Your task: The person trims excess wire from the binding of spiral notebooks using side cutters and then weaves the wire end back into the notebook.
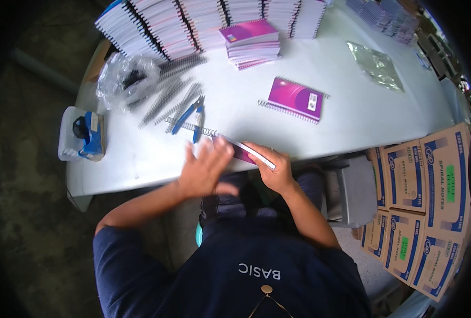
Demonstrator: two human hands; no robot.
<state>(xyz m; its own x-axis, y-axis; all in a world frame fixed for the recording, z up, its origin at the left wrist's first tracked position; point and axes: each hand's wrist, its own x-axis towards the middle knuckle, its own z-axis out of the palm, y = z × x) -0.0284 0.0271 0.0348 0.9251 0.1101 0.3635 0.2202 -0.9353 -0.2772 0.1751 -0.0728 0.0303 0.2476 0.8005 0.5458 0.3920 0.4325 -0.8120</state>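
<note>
Your right hand (275,172) is closed around the near end of a purple notebook (248,152) held on edge at the table's (352,114) front rim, fingers wrapped over its spine side; your left hand (206,168) lies flat and open, fingers spread, against the same notebook where a wire spiral (193,127) runs out of it toward the left. That hand is blurred, so you cannot tell whether it presses the wire or only brushes it. The notebook hangs partly past the table edge, above your lap: if the right grip loosens, it is likely to drop off the front. The spiral is only part way in, and a sideways push from the open palm could bend it or jump it out of the holes. Just beyond lie blue-handled pliers (188,114) and loose spirals (166,95); a wide sweep of the left hand could scatter them or knock the pliers off. Farther out, a finished notebook (296,99), a small purple stack (251,42) and the long leaning row of notebooks (203,24) look safe from here.
</note>
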